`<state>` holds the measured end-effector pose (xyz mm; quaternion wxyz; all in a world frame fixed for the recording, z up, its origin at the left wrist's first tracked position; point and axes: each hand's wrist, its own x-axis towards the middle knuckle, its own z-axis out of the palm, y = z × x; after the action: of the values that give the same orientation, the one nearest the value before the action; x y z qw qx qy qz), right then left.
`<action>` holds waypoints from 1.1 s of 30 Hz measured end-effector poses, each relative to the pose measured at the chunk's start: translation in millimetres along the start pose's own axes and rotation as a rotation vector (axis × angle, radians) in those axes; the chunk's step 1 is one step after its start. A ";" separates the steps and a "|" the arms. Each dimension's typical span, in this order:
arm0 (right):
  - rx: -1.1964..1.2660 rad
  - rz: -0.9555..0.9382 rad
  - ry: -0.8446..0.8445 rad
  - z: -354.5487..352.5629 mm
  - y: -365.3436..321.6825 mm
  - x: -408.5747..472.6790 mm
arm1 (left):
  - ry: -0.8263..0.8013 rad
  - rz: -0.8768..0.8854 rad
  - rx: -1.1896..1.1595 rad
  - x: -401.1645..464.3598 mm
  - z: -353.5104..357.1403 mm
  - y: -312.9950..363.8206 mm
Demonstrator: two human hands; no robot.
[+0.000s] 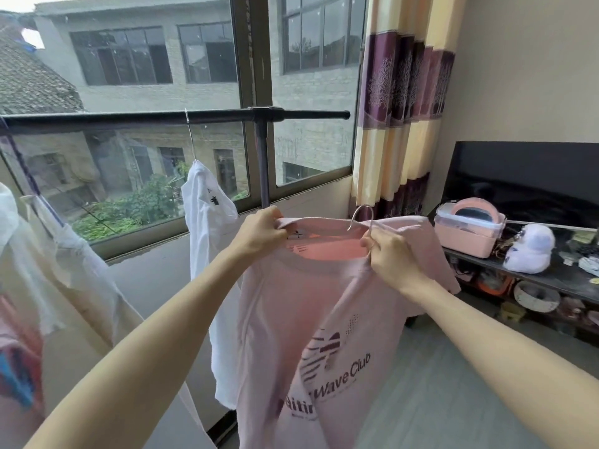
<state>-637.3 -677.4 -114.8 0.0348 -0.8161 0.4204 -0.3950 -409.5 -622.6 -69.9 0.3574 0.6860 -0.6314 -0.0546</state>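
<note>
Pink T-shirt [291,319] is up in front of me, hanging just below the black rail [129,119] and held only by its neckline. My left hand [259,233] has its fingers curled over the left edge of the collar [324,261], pinching the fabric. My right hand [390,251] is closed on the right side of the collar and on the wire hanger [362,215] with it. The hook stands up at the neck opening.

I judge the shirt light and completely limp. It is a soft knit that drapes straight down and goes wherever the collar goes, so there is no point gripping the body or the hem. The ribbed collar is the firmest part and the right place to hold, but it will stretch if I pull my hands too far apart.

The hanger is the opposite: thin, stiff, smooth wire that could slide through cloth or tip. For the lift I would take it just under the hook. There is bare rail to the right of the white shirt [207,222], which hangs on its own hook.
</note>
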 end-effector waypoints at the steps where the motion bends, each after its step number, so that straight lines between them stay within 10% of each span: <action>1: -0.039 -0.034 0.061 -1.5 -3.5 3.9 | -0.013 0.018 0.030 2.1 0.1 1.0; 6: -0.549 -0.129 -0.276 -3.4 -14.4 9.5 | -0.008 0.090 0.064 10.3 -11.8 10.5; 17: -0.206 -0.132 0.227 -19.4 -15.0 22.1 | -0.024 0.153 0.251 24.5 -36.0 21.0; 25: -0.402 -0.185 0.184 -14.5 1.4 16.2 | -0.214 -0.101 0.533 15.5 -45.1 2.7; 33: -0.400 -0.179 -0.009 1.2 -4.3 12.1 | 0.013 -0.347 -0.263 21.1 -31.8 2.0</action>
<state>-629.6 -683.6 -106.5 -0.1610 -0.8425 0.4161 -0.3018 -390.2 -628.2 -37.3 0.4331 0.7322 -0.4891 -0.1926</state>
